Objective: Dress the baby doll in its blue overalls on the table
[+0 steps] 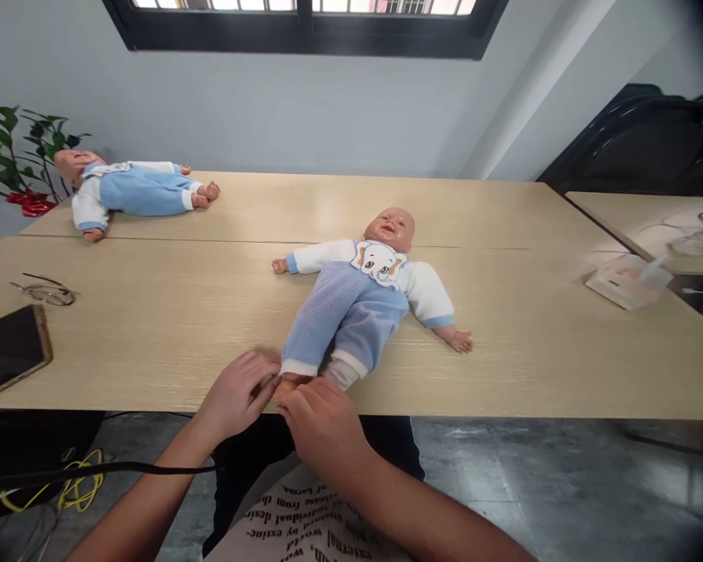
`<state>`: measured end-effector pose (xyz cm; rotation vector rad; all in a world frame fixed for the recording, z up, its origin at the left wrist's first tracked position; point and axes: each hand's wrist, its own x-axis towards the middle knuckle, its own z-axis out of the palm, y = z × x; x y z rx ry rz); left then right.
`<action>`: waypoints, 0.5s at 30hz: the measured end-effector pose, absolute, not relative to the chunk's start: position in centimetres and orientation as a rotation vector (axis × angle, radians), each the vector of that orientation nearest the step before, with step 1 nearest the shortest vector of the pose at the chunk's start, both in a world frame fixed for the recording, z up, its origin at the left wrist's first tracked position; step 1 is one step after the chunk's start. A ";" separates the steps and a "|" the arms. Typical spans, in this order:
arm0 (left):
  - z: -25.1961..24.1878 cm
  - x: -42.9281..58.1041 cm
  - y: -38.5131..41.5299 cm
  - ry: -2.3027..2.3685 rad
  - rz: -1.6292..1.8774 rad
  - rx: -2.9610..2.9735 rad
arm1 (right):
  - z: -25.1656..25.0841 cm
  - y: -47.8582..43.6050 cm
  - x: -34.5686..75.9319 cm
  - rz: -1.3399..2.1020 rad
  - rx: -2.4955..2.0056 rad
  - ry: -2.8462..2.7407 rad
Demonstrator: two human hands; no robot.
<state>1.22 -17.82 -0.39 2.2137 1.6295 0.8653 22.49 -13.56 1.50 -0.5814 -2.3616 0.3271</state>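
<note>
Both hands meet at the near edge of the table (152, 343), at the feet of the doll (357, 304). The left hand (237, 394) lies with its fingers (263, 375) curled and close together, their tips pinching at the doll's foot (290, 382), which peeks out just beyond them, pale orange under the white cuff of the blue trouser leg. The right hand (322, 421) comes in from the other side, its fingers bent narrow and touching the same foot from below and to the right; the foot sits between the two sets of fingertips. How firmly either hand grips it cannot be told, since the knuckles hide the contact.

The doll lies on its back, stretching away from the fingers and slightly to the right, head farthest off, arms spread to both sides. Its second leg ends just right of the right hand's fingers, in a white cuff. It wears a blue suit with white sleeves and an elephant bib on the chest.

Well left of the left hand's fingers, a phone (15, 347) lies flat by the table edge, and glasses (44, 290) rest just beyond it. Far beyond the fingers, up and left, a second doll (134, 191) in the same clothes lies on its back, beside a plant (20, 156). Far off to the right of the right hand's fingers sits a clear box (626, 281).
</note>
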 end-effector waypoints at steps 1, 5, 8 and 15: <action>-0.5 1.1 -18.0 1.665 0.823 2.230 | 1.2 -13.6 22.3 0.291 -0.577 -2.413; -0.5 1.2 -18.3 1.781 0.891 2.189 | 1.3 -13.7 21.7 0.157 -0.598 -2.544; 0.2 2.0 -18.7 1.778 1.042 2.206 | 2.3 -13.5 22.4 0.192 -0.565 -2.526; 2.7 5.6 -18.4 1.378 0.728 2.680 | 1.7 -10.8 28.2 0.109 -0.860 -2.144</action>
